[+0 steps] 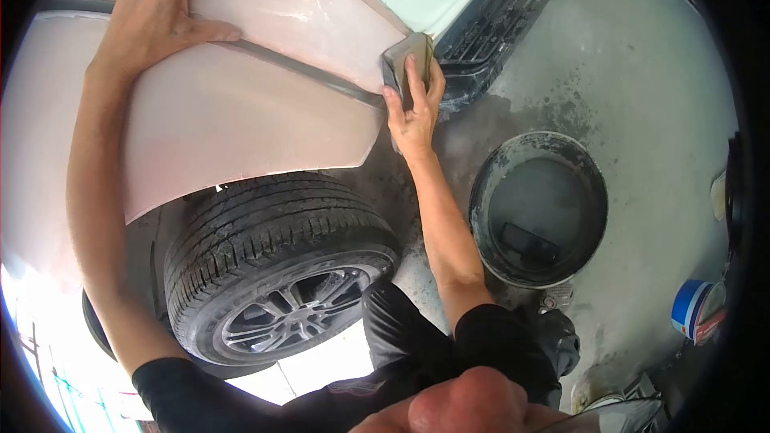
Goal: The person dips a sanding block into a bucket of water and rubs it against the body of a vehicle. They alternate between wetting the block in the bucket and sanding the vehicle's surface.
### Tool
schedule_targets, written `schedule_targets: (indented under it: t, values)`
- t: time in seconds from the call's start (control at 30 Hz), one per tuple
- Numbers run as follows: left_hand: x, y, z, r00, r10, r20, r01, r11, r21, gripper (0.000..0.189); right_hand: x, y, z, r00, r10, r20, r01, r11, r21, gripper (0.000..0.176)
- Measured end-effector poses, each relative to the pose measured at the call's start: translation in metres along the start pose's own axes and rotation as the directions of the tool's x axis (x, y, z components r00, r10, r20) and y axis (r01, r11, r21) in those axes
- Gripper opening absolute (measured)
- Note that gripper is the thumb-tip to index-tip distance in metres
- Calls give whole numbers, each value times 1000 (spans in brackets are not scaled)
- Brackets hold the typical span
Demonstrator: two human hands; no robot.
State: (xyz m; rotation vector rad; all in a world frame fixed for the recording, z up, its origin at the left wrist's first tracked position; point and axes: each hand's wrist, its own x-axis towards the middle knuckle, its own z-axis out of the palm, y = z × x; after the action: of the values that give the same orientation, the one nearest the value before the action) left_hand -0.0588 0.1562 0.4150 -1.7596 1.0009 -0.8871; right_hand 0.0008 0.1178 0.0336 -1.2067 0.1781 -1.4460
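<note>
My left hand [160, 16] lies flat with its fingers spread on the pinkish car panel [297, 12], its thumb along the dark gap between the upper and lower panels. Near the panel's right end, my right hand [415, 108] presses a grey-brown block [407, 60] against the surface, its fingers spread over the block. The lower panel [257, 116] curves above the tire [273, 224]. Whitish wet streaks show on the upper panel.
A round black bucket [601, 200] of cloudy water, with a dark block [528, 242] in it, stands on the floor right of my right arm. A ribbed black step [501, 24] runs along the car. A blue and white can [687, 305] sits far right.
</note>
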Motion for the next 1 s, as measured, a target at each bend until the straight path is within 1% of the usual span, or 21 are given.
schedule_targets:
  t: [0.07,0.1,0.13,0.17,0.2,0.27,0.3,0.37,0.4,0.47,0.53,0.57,0.6,0.63,0.67,0.73,0.77,0.87,0.9,0.93,1.0]
  values:
    - [1,0,-2,1000,4,-1,-4,1000,-3,113,12,-11,8,998,-54,-25,54,999,-6,62]
    - [0,2,-2,1000,-1,-10,1,1000,4,113,34,-34,9,981,-173,87,184,972,-143,62]
    - [1,-7,10,1000,14,-1,-14,997,70,114,56,-58,13,953,-258,157,275,957,-96,61]
    - [2,-16,22,1000,29,8,-30,990,135,114,70,-72,16,945,-268,188,287,954,-85,62]
    - [3,-20,30,997,69,16,-71,989,128,115,73,-78,17,935,-280,217,301,951,-71,63]
    - [3,-31,31,993,120,10,-120,983,138,116,41,-47,6,970,-184,161,209,966,-155,59]
    - [2,-28,25,995,99,-12,-98,991,93,117,20,-24,1,980,-151,130,174,967,-185,58]
    - [0,-9,14,997,59,-47,-59,998,5,118,-34,36,-4,995,-87,42,85,995,47,60]
    - [-2,-10,15,998,45,-41,-43,998,48,119,-45,46,-5,991,-128,46,127,992,21,60]
    - [1,-10,21,999,25,-31,-21,991,130,120,-29,26,0,994,-106,14,105,993,49,60]
    - [-1,-3,20,991,65,-120,-60,997,46,119,12,-35,6,960,-239,147,260,954,-150,66]
    - [0,-4,19,991,74,-110,-73,997,18,118,32,-62,13,942,-284,181,311,939,-144,69]
    - [0,-13,24,989,99,-106,-95,995,43,118,44,-77,20,919,-331,215,363,923,-130,71]
    - [0,-22,29,987,124,-102,-117,991,67,117,44,-74,22,922,-335,194,359,927,-105,74]
    - [1,-21,30,991,108,-77,-101,990,94,117,36,-64,17,941,-283,184,306,946,-107,74]
    - [-1,-19,29,997,58,-49,-49,987,156,117,-1,-13,2,966,-203,162,222,970,-104,76]
    - [0,-20,29,996,69,-63,-59,987,146,117,-26,18,0,977,-194,95,196,981,-13,75]
    - [-3,-23,27,996,67,-60,-58,989,134,116,-28,5,7,982,-185,43,186,982,-36,68]
    - [-4,-22,26,998,46,-49,-39,990,138,116,-14,-18,14,991,-132,30,134,989,-66,65]
    - [0,-18,27,997,62,-50,-56,992,115,116,8,-53,15,980,-146,134,169,969,-179,68]
    - [2,-18,25,993,103,-58,-100,994,54,116,54,-102,28,905,-384,182,418,879,-228,55]
